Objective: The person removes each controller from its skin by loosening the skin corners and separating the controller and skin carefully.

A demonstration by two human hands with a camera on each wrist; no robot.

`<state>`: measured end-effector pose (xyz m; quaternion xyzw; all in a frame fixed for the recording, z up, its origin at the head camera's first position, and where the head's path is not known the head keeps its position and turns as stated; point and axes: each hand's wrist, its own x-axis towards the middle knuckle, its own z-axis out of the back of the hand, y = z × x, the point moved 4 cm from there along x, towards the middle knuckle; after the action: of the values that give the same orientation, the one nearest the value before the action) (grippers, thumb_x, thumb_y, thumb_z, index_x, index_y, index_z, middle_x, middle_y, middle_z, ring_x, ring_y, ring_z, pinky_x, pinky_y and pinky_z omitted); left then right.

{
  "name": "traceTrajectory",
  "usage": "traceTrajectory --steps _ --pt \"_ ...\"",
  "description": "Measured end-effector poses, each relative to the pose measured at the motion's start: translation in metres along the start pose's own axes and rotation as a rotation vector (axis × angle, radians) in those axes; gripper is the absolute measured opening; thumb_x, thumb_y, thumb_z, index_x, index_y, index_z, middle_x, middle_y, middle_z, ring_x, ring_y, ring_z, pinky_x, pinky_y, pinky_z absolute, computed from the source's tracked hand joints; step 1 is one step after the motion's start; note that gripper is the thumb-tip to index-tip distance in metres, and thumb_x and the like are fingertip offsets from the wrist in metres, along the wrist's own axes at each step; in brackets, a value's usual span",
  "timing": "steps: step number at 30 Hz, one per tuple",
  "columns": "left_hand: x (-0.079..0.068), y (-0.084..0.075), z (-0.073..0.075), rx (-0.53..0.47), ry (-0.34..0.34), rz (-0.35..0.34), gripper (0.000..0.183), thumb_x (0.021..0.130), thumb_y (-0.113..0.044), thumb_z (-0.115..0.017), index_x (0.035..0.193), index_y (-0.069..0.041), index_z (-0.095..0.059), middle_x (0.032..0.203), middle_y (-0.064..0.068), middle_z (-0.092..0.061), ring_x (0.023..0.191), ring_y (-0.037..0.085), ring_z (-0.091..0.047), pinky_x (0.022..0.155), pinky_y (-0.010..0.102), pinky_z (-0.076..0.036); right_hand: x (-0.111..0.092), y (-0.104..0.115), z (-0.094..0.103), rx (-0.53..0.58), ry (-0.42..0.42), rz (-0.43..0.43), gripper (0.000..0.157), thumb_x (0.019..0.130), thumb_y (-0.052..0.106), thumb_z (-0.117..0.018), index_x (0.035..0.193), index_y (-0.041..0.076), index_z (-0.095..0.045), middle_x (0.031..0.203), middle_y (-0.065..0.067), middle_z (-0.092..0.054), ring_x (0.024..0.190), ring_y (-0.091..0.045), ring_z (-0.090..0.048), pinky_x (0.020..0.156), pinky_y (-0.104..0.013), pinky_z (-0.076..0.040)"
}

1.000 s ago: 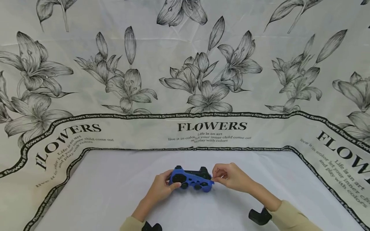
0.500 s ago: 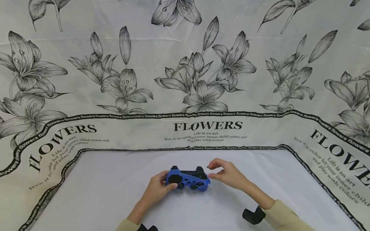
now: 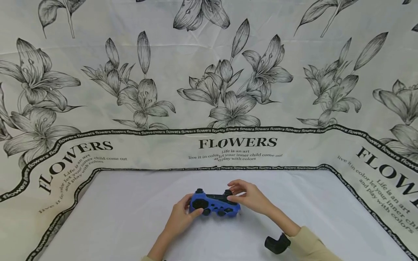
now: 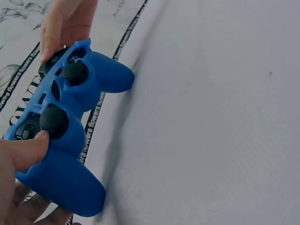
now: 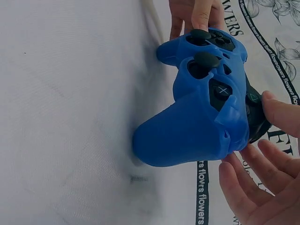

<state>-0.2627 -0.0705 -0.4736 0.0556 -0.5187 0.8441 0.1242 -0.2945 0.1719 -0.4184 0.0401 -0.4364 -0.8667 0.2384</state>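
A game controller [image 3: 213,207] in a blue rubbery cover [image 5: 183,131] is held just above or on the white table, its stick side toward me. At its right shoulder the cover is pulled back, and the black body [image 5: 255,119] shows bare beside the buttons. My left hand [image 3: 179,217] grips the left end, thumb near a stick and fingers beneath. My right hand [image 3: 251,199] is at the bare right shoulder. In the right wrist view its thumb [image 5: 281,112] touches the black body, with the fingers curled behind and below the cover's edge.
White cloth covers the table [image 3: 130,232]. Behind it stands a floral-printed cloth [image 3: 235,148] with lettering along its lower border. A black angled device [image 3: 277,243] sits at my right wrist.
The right hand was pinching the cover's right edge, then let go with fingers apart. Now it has moved left onto the controller's right shoulder. The left hand keeps its grip.
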Motion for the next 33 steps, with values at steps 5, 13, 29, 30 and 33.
traceTrajectory --steps 5,13,29,30,33 --pt "-0.003 -0.009 0.007 0.042 -0.039 0.015 0.053 0.082 -0.018 -0.075 0.130 -0.008 -0.054 0.118 0.014 -0.067 0.110 0.032 -0.063 0.096 0.053 -0.047 0.001 -0.003 0.002 -0.023 0.028 0.000 0.046 0.088 0.027 -0.070 0.124 -0.001 -0.059 0.111 -0.013 -0.068 0.102 -0.026 -0.065 0.081 -0.021 -0.052" --pt "-0.002 -0.028 0.023 0.079 -0.075 -0.032 0.042 0.083 -0.006 -0.072 0.123 -0.009 -0.061 0.116 0.008 -0.068 0.101 0.026 -0.065 0.090 0.053 -0.048 0.003 -0.010 0.002 0.021 0.055 -0.042 0.049 0.085 0.028 -0.073 0.124 0.001 -0.061 0.118 -0.016 -0.066 0.105 -0.027 -0.063 0.084 -0.027 -0.054" --pt "0.012 -0.078 0.039 0.295 0.111 -0.287 0.031 0.088 -0.016 -0.069 0.119 -0.013 -0.066 0.112 0.001 -0.069 0.093 0.014 -0.062 0.080 0.029 -0.053 0.000 -0.016 -0.004 0.148 0.086 -0.136 0.055 0.082 0.030 -0.076 0.126 0.001 -0.060 0.121 -0.018 -0.063 0.105 -0.023 -0.061 0.089 -0.037 -0.053" --pt "0.013 -0.081 0.039 0.325 0.141 -0.296 0.031 0.089 -0.018 -0.068 0.120 -0.013 -0.066 0.112 -0.001 -0.068 0.095 0.013 -0.062 0.082 0.030 -0.053 0.000 -0.015 -0.005 0.148 0.088 -0.139 0.055 0.082 0.030 -0.076 0.126 0.001 -0.060 0.120 -0.017 -0.063 0.105 -0.023 -0.062 0.088 -0.036 -0.053" --pt "0.019 -0.088 0.037 0.380 0.223 -0.309 0.031 0.090 -0.021 -0.067 0.120 -0.013 -0.066 0.109 -0.002 -0.068 0.097 0.013 -0.061 0.086 0.034 -0.051 0.001 -0.013 -0.006 0.150 0.093 -0.139 0.055 0.082 0.030 -0.076 0.126 0.001 -0.060 0.118 -0.017 -0.065 0.103 -0.021 -0.062 0.088 -0.034 -0.053"
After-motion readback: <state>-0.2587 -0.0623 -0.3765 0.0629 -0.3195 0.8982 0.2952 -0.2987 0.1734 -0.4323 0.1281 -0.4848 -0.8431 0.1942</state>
